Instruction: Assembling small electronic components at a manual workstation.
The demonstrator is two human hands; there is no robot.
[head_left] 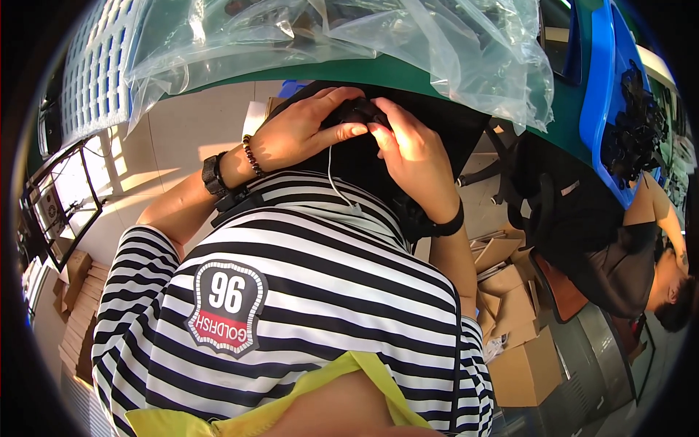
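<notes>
A small black part (pixel 360 111) is held in front of the body, over black cloth (pixel 455 124) and just short of the table's near edge; its exact shape is masked by the fingers. It is pinched by the left hand (pixel 302 127), with the thumb below and the fingers curled over the top. Its other side is grasped by the fingertips of the right hand (pixel 415 149), the thumb brought in close.

The step is judged to be fine fingertip handling, best done with the part steadied by one hand and worked lightly by the other. Force is better kept small and even, and the part tilted so that it is not covered by the fingers. A white cord (pixel 331 171) is seen to hang beside the left thumb; whether it is joined to the part cannot be told, so it is best kept from being pulled or snagged.

Beyond the hands, the green table (pixel 386 71) is partly covered by clear plastic sheeting (pixel 480 58), which is best kept out of the fingers' way. To the right, dark pieces (pixel 633 138) are held in a blue bin (pixel 593 109).
</notes>
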